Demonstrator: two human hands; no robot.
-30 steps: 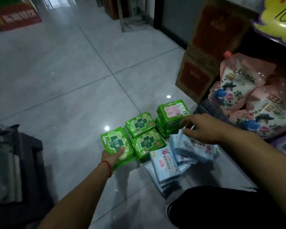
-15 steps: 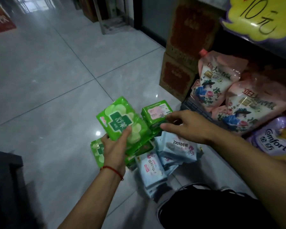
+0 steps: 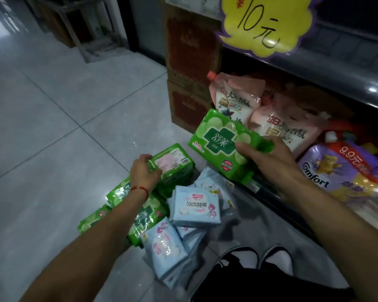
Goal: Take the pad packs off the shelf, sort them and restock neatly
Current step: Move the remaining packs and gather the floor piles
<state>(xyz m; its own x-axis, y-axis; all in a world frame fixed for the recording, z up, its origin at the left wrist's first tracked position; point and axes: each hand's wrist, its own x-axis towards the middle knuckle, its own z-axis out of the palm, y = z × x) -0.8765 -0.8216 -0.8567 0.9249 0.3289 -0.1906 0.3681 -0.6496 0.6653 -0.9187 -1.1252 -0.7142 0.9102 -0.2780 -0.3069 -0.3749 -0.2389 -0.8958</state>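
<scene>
- The green pad packs on the floor (image 3: 116, 194) lie in a low pile at the left, some under the left forearm; they look light and soft, in shiny film, so I judge they will slide one over another if pushed
- The left hand (image 3: 143, 172) has its grip closed over the near end of a green pack with a pink label (image 3: 172, 161), which sits on top of this pile, fingers curled over the far edge; a hold at the short end like this seems good, because the pack is springy in the middle
- The pale blue pad packs (image 3: 193, 205) lie in a loose heap in the middle, on the floor (image 3: 52, 127), touching the green pile; some are tilted and overlap, so they are not yet sorted; they also seem soft and light
- The right hand (image 3: 268, 155) has its grip closed on one corner of a lifted green pack (image 3: 218, 142), thumb on the printed face, held above the blue heap, in front of the low shelf (image 3: 268, 194); film is slippery, so a corner pinch may let it turn
- On the shelf stand pink spout pouches (image 3: 236, 101) and a purple Comfort bag (image 3: 336, 171); what is inside them I cannot see
- Cardboard boxes (image 3: 190, 62) are stacked behind, closed
</scene>
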